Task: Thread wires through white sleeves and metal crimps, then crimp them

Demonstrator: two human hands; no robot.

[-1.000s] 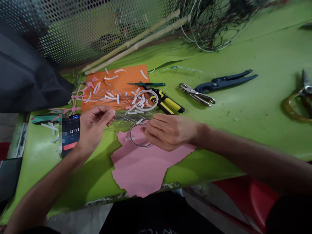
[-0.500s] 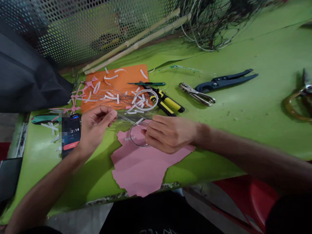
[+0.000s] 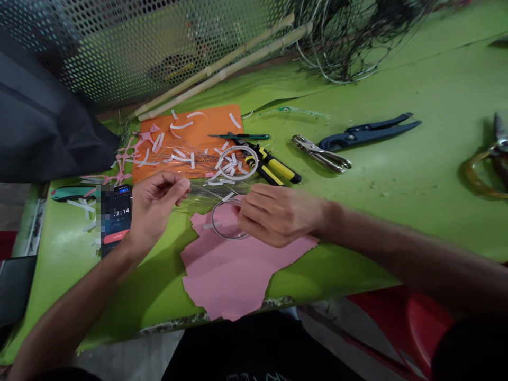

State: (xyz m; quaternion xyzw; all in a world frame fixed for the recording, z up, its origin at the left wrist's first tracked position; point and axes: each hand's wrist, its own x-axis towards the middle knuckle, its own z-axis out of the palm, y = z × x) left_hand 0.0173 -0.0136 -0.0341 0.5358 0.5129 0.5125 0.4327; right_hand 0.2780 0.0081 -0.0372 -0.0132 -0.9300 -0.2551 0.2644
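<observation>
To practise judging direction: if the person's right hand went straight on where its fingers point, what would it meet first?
The thin wire ring on the pink paper, probably; depth is unclear.

Room for passage is left over the green tabletop [image 3: 428,90], right of the blue-handled pliers [image 3: 369,131] and between those tools and the right forearm [image 3: 397,238]. The way far from the right hand [image 3: 278,216] is obstructed by the yellow-and-black pliers [image 3: 273,168], with the hole-punch pliers [image 3: 319,153] just beyond. Leftward, the way from the left hand [image 3: 156,211] is blocked by a phone [image 3: 117,219] just beside it. At the far edge, passage is stopped by perforated metal mesh [image 3: 119,47], with bamboo sticks [image 3: 222,69] and a wire tangle [image 3: 349,37] before it. The far-left corner is closed by a black bag [image 3: 39,116]. Nearer, a flat pink paper sheet [image 3: 226,275] can be passed over.
</observation>
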